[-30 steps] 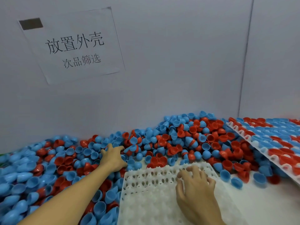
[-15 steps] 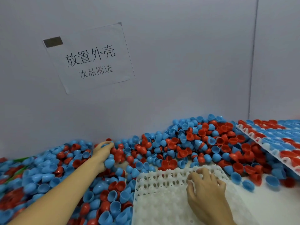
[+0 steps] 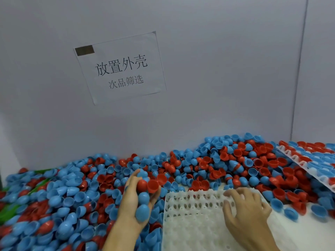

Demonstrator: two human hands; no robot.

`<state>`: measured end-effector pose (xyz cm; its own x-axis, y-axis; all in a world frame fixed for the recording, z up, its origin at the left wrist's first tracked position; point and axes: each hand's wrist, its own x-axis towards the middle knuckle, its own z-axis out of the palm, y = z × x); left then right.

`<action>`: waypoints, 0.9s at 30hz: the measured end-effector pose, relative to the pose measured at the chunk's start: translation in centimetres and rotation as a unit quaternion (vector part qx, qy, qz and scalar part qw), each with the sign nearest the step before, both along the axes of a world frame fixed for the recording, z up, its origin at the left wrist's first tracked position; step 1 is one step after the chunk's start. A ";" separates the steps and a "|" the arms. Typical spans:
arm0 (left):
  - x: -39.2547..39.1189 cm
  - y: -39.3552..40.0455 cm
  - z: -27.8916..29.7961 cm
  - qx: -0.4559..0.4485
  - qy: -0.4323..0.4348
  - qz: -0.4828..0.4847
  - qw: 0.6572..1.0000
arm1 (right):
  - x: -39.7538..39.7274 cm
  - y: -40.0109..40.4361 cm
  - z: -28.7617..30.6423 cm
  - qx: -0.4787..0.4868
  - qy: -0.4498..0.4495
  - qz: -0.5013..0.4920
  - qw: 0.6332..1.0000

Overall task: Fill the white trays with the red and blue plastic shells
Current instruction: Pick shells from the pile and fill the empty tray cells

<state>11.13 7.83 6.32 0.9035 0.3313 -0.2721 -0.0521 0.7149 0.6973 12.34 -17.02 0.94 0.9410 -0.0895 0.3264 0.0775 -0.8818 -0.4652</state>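
Right, nearest: white tray (image 3: 195,225) flat on the table, its pockets bare where visible (near end runs out of frame). Right hand (image 3: 248,212) lies palm-down on the tray's far right part, fingers spread and slightly bent, fingertips (image 3: 228,193) touching the far rows, nothing held. Left hand (image 3: 135,200) is just left of the tray, above the pile, palm turned up and fingers curled round a handful of shells (image 3: 145,192): two blue, two red, one blue near the fingertips. Loose shells pile (image 3: 72,187) covers the table left of the tray and wraps behind it to the back wall, red and blue mixed, crowding the tray's left and far edges. A few stray shells lie on bare table right of the tray. Far right: second tray (image 3: 308,160), tilted against the pile, pockets filled with red and blue shells. Paper sign (image 3: 120,67) with printed characters on the wall (image 3: 217,69) behind.
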 end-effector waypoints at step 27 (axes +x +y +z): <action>0.6 -2.3 -0.8 0.248 -0.103 -0.003 0.963 | 1.7 8.6 6.8 0.235 0.086 0.235 0.939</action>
